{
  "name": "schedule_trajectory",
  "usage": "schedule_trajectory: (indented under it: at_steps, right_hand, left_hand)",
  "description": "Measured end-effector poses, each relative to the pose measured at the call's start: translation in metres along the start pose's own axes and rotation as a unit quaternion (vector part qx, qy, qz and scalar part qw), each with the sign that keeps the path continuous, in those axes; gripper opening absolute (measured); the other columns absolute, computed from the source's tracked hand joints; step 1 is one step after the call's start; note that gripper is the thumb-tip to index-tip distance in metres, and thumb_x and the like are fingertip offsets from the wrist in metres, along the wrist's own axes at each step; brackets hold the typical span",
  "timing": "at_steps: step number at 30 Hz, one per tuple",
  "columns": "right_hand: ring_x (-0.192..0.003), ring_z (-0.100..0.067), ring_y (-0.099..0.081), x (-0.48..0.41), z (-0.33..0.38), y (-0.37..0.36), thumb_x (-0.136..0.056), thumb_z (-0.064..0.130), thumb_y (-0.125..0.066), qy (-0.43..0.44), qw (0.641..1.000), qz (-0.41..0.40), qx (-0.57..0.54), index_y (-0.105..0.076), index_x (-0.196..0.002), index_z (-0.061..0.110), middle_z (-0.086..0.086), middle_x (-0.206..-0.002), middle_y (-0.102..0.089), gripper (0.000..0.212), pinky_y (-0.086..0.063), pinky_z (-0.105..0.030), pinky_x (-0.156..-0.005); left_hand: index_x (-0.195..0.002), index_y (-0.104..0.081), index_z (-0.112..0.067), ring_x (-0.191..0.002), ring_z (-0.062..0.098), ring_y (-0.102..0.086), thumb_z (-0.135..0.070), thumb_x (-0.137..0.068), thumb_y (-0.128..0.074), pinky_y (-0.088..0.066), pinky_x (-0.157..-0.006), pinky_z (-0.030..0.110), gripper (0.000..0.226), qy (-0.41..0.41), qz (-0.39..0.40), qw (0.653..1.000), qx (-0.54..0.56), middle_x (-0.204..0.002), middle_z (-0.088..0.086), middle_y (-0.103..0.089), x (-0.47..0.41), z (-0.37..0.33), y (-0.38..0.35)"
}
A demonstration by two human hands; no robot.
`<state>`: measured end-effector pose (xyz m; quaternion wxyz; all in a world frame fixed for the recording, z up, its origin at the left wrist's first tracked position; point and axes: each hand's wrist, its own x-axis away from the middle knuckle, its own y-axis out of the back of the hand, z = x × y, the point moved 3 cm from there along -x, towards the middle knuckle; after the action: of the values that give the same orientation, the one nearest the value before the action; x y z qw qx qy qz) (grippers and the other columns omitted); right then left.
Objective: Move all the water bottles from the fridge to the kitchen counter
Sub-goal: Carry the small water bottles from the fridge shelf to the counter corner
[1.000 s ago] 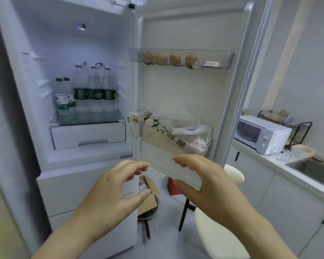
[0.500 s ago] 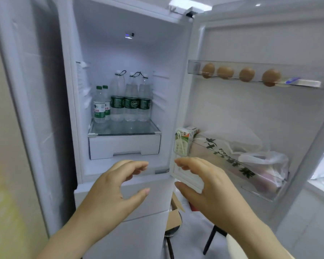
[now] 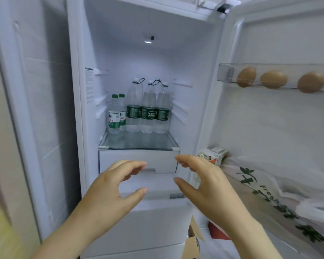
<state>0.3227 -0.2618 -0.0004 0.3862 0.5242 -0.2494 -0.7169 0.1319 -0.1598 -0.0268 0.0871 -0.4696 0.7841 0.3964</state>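
Head view looks into an open fridge (image 3: 157,58), with five water bottles standing upright on its glass shelf (image 3: 138,144) just above frame centre. Two small bottles (image 3: 114,114) with green caps sit at the shelf's 9 o'clock side, one just behind the other. Three tall bottles (image 3: 148,109) with dark green labels stand side by side from the shelf's middle toward 3 o'clock, thin cords looped at their necks. A white drawer (image 3: 137,159) sits directly under the shelf. The left hand (image 3: 110,187) reaches up from 7 o'clock and the right hand (image 3: 204,186) from 5 o'clock. Both are raised in front of the drawer, at 6 o'clock from the bottles and well apart from them. Each hand is empty, its fingers gently curved with the thumb spread away from them, gripping nothing. At 2 o'clock, three eggs (image 3: 246,77) lie in a clear door rack (image 3: 226,71). At 4 o'clock, the lower door rack holds a small carton (image 3: 211,156) and a plastic bag (image 3: 269,184) with green print.
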Motion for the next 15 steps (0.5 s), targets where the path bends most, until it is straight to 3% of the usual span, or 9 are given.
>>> schedule_trajectory:
  at_steps: [4, 8, 13, 15]
  right_hand:
    - [-0.113, 0.014, -0.039, -0.027, -0.024, -0.01, -0.09, 0.035, -0.064, 0.008, 1.0, 0.012, -0.003, -0.051, -0.133, 0.035, 0.029, -0.12, -0.051, 0.045, -0.027, 0.004, -0.091]
    - [-0.113, 0.015, -0.038, -0.051, -0.046, -0.025, -0.09, 0.034, -0.064, 0.013, 1.0, 0.021, -0.013, -0.051, -0.134, 0.035, 0.029, -0.123, -0.051, 0.045, -0.024, 0.006, -0.091]
    - [-0.116, 0.008, -0.047, -0.083, -0.063, -0.052, -0.09, 0.034, -0.064, 0.004, 0.999, 0.031, -0.027, -0.053, -0.132, 0.034, 0.026, -0.125, -0.054, 0.044, -0.027, 0.002, -0.091]
    - [-0.118, 0.007, -0.045, -0.1, -0.067, -0.062, -0.092, 0.034, -0.062, 0.002, 0.999, 0.04, -0.03, -0.051, -0.134, 0.034, 0.025, -0.126, -0.053, 0.044, -0.025, 0.003, -0.091]
  left_hand:
    - [-0.115, -0.057, -0.047, -0.112, -0.012, -0.052, -0.031, -0.08, -0.073, -0.04, -0.096, 0.012, 0.042, 0.011, -0.02, 1.0, -0.016, -0.116, -0.035, -0.053, -0.027, 0.009, -0.008]
    - [-0.115, -0.058, -0.045, -0.11, -0.007, -0.055, -0.03, -0.078, -0.074, -0.043, -0.096, 0.018, 0.043, 0.025, -0.041, 0.998, -0.028, -0.115, -0.032, -0.054, -0.05, 0.028, -0.014]
    - [-0.112, -0.058, -0.044, -0.108, -0.012, -0.052, -0.024, -0.078, -0.076, -0.038, -0.088, 0.001, 0.043, 0.028, -0.054, 0.997, -0.037, -0.116, -0.036, -0.05, -0.083, 0.051, -0.018]
    - [-0.115, -0.059, -0.043, -0.109, -0.011, -0.053, -0.024, -0.078, -0.076, -0.039, -0.088, 0.003, 0.044, 0.028, -0.054, 0.998, -0.035, -0.116, -0.035, -0.051, -0.099, 0.062, -0.018]
